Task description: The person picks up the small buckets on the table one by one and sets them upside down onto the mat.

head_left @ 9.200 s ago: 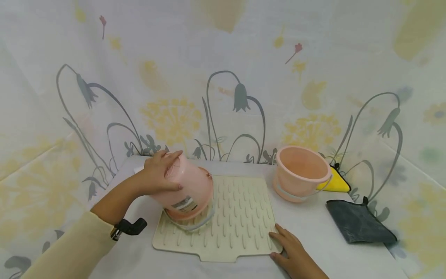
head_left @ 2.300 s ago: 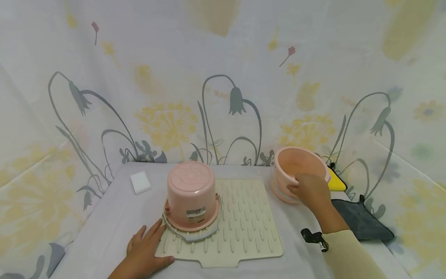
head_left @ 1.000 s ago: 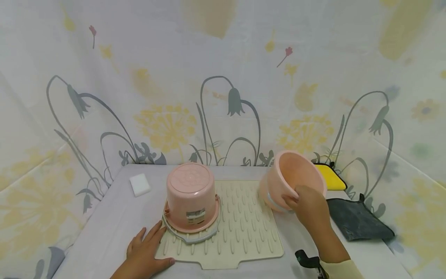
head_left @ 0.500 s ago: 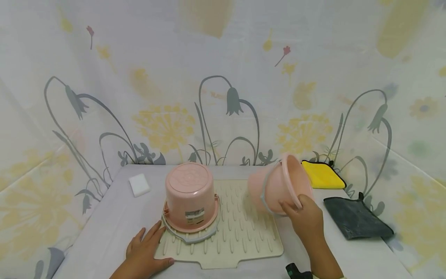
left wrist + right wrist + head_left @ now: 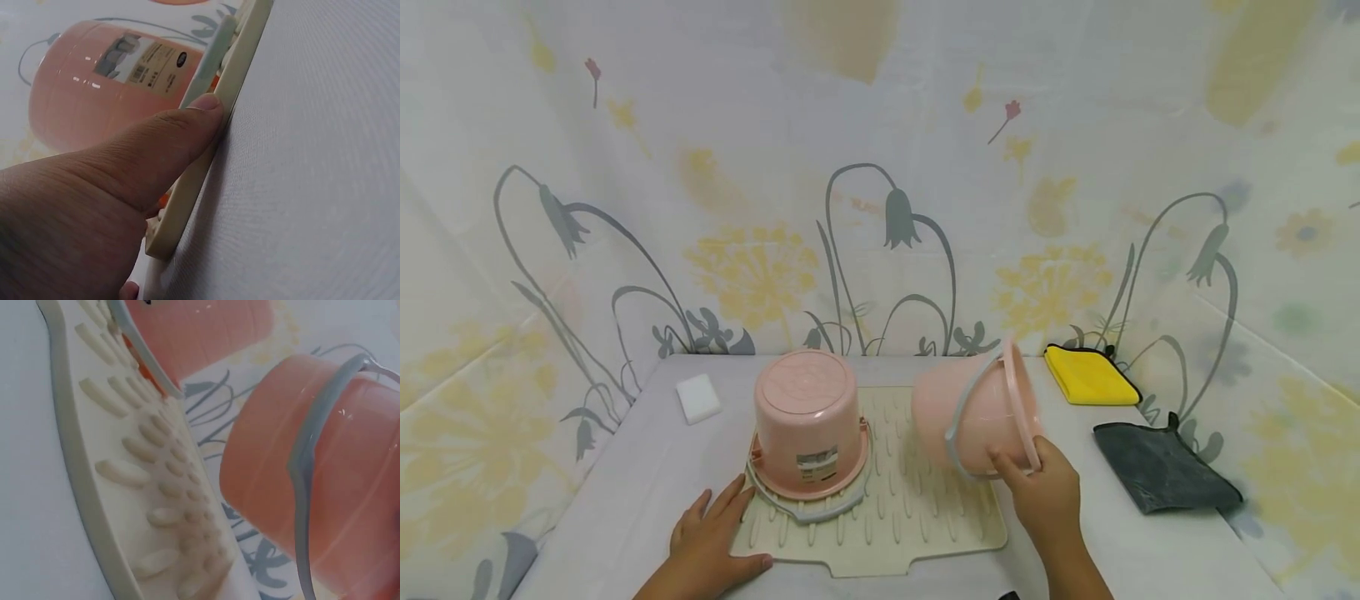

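A pink bucket [image 5: 806,417] stands upside down on the left half of a cream ridged drying mat [image 5: 880,533], its grey handle [image 5: 808,514] lying round the rim. My left hand [image 5: 707,537] rests at the mat's front left corner, fingers spread, thumb [image 5: 201,106] pressing the mat's edge in the left wrist view. My right hand [image 5: 1047,496] grips the rim of a second pink bucket [image 5: 936,408], tipped on its side with its mouth facing right. That bucket is held over the mat's right half; in the right wrist view its base hangs clear of the ridges.
A white sponge-like block [image 5: 697,398] lies at the back left of the white table [image 5: 625,475]. On the right are a folded yellow cloth [image 5: 1090,377] and a dark grey cloth [image 5: 1165,467]. A flower-printed curtain [image 5: 760,167] hangs behind and at both sides.
My right hand has lifted the second bucket from the table, carried it left over the mat and tipped it sideways. Earlier, my left hand set the first bucket down inverted, then moved to the mat's corner.
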A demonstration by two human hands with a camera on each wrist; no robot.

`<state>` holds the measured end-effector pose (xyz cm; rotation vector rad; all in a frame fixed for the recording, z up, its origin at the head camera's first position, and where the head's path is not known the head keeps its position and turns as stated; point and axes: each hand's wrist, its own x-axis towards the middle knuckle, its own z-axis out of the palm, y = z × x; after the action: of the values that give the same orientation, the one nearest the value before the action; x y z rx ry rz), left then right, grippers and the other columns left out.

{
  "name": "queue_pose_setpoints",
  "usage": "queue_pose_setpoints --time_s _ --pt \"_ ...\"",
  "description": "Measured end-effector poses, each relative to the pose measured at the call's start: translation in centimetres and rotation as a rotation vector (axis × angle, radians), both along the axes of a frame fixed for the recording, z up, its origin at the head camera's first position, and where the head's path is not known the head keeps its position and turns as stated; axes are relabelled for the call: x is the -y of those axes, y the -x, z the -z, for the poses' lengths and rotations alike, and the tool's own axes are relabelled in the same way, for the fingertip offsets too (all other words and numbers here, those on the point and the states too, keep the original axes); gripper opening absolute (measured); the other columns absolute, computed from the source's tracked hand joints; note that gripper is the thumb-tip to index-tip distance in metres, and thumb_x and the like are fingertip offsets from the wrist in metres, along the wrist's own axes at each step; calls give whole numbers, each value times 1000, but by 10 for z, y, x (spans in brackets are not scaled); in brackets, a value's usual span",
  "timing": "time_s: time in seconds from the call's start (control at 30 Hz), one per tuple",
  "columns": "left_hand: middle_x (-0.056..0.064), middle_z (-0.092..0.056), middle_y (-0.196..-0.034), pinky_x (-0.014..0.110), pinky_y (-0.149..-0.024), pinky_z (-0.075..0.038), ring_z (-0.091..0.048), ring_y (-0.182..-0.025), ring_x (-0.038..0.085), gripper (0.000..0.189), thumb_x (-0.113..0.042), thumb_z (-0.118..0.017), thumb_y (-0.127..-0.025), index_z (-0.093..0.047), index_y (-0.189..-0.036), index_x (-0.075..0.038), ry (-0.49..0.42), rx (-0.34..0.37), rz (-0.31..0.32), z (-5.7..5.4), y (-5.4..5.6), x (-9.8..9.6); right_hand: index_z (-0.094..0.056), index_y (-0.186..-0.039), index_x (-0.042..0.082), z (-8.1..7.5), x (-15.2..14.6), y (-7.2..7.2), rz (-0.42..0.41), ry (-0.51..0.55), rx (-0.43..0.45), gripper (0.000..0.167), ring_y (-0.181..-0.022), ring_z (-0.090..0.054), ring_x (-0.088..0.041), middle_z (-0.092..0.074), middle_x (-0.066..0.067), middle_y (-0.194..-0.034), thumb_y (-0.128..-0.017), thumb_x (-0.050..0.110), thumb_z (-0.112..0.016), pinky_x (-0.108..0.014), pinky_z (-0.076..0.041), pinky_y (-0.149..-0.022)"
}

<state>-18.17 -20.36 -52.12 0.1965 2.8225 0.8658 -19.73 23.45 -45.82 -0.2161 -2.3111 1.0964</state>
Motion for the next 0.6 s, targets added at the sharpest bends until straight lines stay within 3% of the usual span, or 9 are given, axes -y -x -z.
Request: queue_pose_setpoints --time_s 0.13,0.33,0.47,0.6 --pt "23 -24 -171 86 -108 -10 -7 -149 65 114 -63 -87 -72 -41 -158 -4 5 -23 1 1 -1 1 -62 -78 4 4 5 -3 -3 78 4 42 -65 -47 -15 -59 -5 -71 -84 36 -89 -26 -39 -53" --pt "28 -29 -167 86 -103 -27 -29 -142 67 98 -62 -79 -84 -45 -155 -4 33 -94 -25 -3 0 1 -73 -100 -1 5 14 -7 -51 197 61 43 -75 -55 -16 -74 -12 -91 -87 38 -87 -23 -48 -63" --pt "34 -26 -162 82 -99 -38 -37 -138 66 85 -53 -74 -94 -44 -154 -1 -23 -148 -50 -15 0 -3 -73 -113 -3 5 17 -8 -81 262 87 50 -86 -60 -16 -77 -16 -107 -88 38 -86 -19 -52 -72" --pt "29 -31 -158 77 -99 -43 -42 -138 58 65 -38 -69 -101 -47 -150 -1 -146 -300 -88 -32 -8 -14 -71 -119 -5 6 20 -9 -103 346 79 51 -93 -65 -13 -75 -18 -113 -89 34 -86 -15 -54 -78"
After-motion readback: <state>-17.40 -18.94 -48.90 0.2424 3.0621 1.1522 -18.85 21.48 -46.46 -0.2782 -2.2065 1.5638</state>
